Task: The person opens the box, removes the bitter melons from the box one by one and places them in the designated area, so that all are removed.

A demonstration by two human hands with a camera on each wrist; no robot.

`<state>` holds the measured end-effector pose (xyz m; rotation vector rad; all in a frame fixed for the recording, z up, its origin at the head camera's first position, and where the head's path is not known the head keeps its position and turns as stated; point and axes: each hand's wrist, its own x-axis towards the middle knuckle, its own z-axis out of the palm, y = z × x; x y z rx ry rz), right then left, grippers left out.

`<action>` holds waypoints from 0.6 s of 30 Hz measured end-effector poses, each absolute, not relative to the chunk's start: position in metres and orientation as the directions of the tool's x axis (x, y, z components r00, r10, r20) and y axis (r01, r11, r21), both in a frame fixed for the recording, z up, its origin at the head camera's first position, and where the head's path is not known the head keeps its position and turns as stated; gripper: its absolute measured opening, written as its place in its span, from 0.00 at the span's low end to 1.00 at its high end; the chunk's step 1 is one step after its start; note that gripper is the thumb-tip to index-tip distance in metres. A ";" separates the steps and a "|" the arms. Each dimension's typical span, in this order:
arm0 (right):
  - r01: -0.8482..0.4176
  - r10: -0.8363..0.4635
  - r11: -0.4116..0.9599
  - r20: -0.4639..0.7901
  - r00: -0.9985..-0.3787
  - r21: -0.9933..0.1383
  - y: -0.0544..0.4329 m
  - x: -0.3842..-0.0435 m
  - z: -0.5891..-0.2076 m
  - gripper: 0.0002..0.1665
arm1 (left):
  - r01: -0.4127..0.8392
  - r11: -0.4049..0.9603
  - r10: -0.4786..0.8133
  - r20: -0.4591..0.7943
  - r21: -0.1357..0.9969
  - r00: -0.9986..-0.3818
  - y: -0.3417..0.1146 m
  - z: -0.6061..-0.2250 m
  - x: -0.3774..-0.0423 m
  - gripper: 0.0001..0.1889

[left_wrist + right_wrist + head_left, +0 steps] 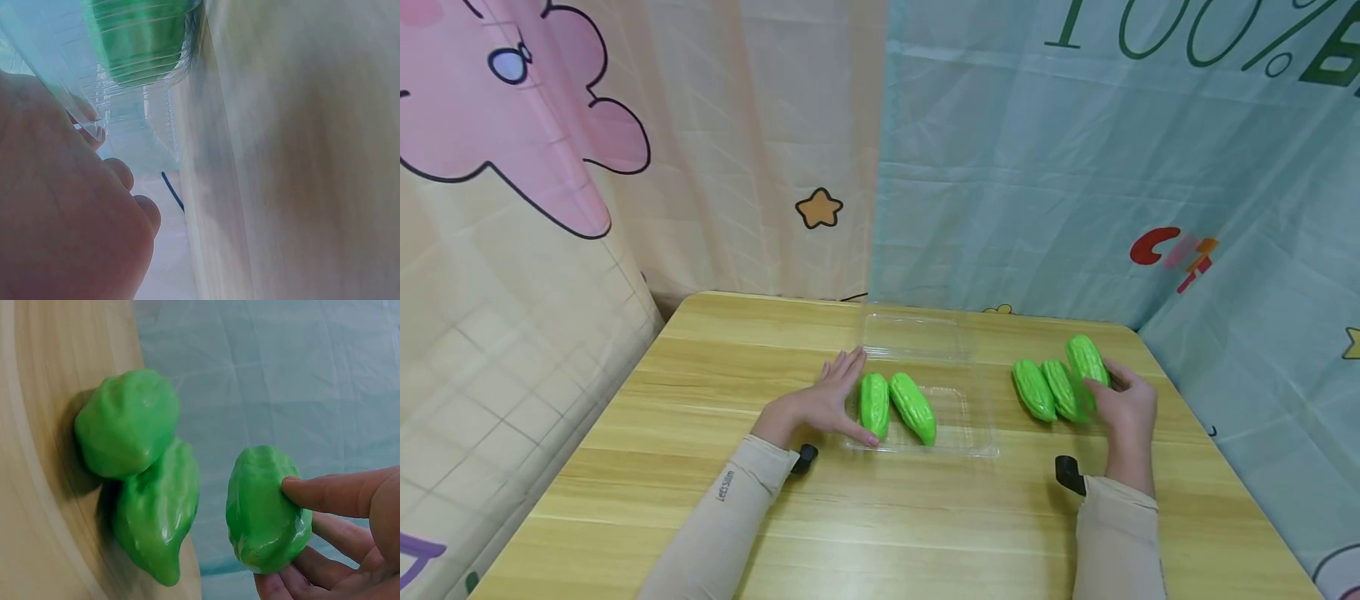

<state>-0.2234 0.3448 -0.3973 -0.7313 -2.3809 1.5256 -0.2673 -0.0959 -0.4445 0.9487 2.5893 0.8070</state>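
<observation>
My right hand (1123, 408) pinches a green bitter melon (1086, 360) between thumb and fingers, held up off the table in the right wrist view. Just left of it, two more bitter melons, one plump (128, 425) and one with a pointed end (159, 515), lie side by side on the wood. My left hand (820, 404) rests along the left side of a clear plastic container (966, 425), fingers extended toward the back and thumb at its front edge. Inside lie two bitter melons, one upright in view (874, 406) and one slanted (913, 408).
The container's clear lid (916, 335) lies folded back behind it. A light wooden table (880, 525) carries everything. Printed curtains (1030, 192) hang behind and at both sides. A black wrist mount (1070, 473) sits at the right cuff, another (805, 458) at the left.
</observation>
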 end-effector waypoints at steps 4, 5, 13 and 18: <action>0.286 0.539 0.326 -0.071 -0.839 -0.901 0.349 -0.224 -0.404 0.36 | 0.514 0.630 0.661 -0.054 0.582 -0.748 -0.096 -0.444 -0.267 0.77; 0.280 0.542 0.322 -0.067 -0.838 -0.904 0.350 -0.224 -0.406 0.36 | 0.515 0.629 0.661 -0.052 0.581 -0.748 -0.096 -0.445 -0.267 0.76; 0.312 0.583 0.325 -0.071 -0.810 -0.893 0.361 -0.224 -0.423 0.35 | 0.511 0.630 0.662 -0.060 0.584 -0.747 -0.096 -0.445 -0.267 0.76; 0.325 0.574 0.334 -0.082 -0.815 -0.885 0.365 -0.226 -0.435 0.36 | 0.509 0.630 0.661 -0.060 0.587 -0.748 -0.096 -0.446 -0.269 0.77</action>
